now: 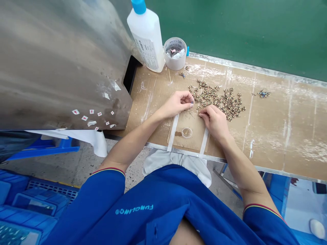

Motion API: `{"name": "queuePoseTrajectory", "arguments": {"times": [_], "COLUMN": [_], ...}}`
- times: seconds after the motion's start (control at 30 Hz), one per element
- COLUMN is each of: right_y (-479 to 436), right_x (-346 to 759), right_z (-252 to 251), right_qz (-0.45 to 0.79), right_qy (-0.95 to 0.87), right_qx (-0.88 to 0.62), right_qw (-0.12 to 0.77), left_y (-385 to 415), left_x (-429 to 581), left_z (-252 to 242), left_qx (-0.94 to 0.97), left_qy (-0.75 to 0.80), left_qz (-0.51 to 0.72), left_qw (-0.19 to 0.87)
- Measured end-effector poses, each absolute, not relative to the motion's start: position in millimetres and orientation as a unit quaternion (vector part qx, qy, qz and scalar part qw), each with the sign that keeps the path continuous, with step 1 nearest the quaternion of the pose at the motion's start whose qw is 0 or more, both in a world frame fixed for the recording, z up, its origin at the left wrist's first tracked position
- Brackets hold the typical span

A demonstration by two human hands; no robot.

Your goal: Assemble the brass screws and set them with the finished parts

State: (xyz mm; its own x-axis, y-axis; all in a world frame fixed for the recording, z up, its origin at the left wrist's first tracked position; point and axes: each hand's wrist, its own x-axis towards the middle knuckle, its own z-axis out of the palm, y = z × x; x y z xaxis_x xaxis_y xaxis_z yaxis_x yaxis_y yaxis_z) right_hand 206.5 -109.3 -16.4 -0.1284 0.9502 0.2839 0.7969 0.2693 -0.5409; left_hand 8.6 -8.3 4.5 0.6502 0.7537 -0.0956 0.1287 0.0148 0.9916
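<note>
Here, seen from the head-worn camera, a worker's left hand is bunched over a cardboard-covered table, its fingers pinched closed at the left edge of a loose heap of small brass fittings. Whatever sits at the fingertips is too small to identify, and which way it points cannot be told. The right hand rests just below the heap, its curled fingers at the heap's lower edge; whether they grip anything is hidden. The heap itself has no single direction, its pieces lying every which way, though it spreads in a long band along the table, left to right. Between the hands and the table's near edge sit a small clear round dish and two strips of white tape running toward the worker. Farther off stand a white bottle with a blue cap and a clear tub of scraps, beside a stainless steel panel dotted with stickers. Blue sleeves frame the foreground.
</note>
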Motion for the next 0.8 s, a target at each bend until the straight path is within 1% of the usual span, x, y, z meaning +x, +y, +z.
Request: {"name": "queuePoseTrajectory", "arguments": {"times": [0.13,0.37,0.53,0.63,0.8], "right_y": [-109.6,-109.7,-108.5,-107.4,-106.1], "right_x": [206.9,205.8,206.8,209.1,212.5], "right_z": [-14.1,-16.2,-13.3,-9.9,-7.4], "right_qz": [0.138,0.131,0.138,0.16,0.235], "right_qy": [-0.726,-0.726,-0.716,-0.695,-0.64], "right_qx": [-0.592,-0.597,-0.59,-0.596,-0.615], "right_qw": [0.323,0.316,0.346,0.37,0.396], "left_y": [-8.3,-7.9,-8.4,-8.9,-9.6], "left_x": [8.1,8.2,8.1,8.2,9.1], "left_z": [3.9,2.9,4.0,4.4,6.0], "left_qx": [0.66,0.666,0.664,0.665,0.665], "left_qy": [0.329,0.324,0.324,0.327,0.332], "left_qz": [0.251,0.257,0.256,0.255,0.252], "left_qw": [0.627,0.621,0.624,0.621,0.62]}}
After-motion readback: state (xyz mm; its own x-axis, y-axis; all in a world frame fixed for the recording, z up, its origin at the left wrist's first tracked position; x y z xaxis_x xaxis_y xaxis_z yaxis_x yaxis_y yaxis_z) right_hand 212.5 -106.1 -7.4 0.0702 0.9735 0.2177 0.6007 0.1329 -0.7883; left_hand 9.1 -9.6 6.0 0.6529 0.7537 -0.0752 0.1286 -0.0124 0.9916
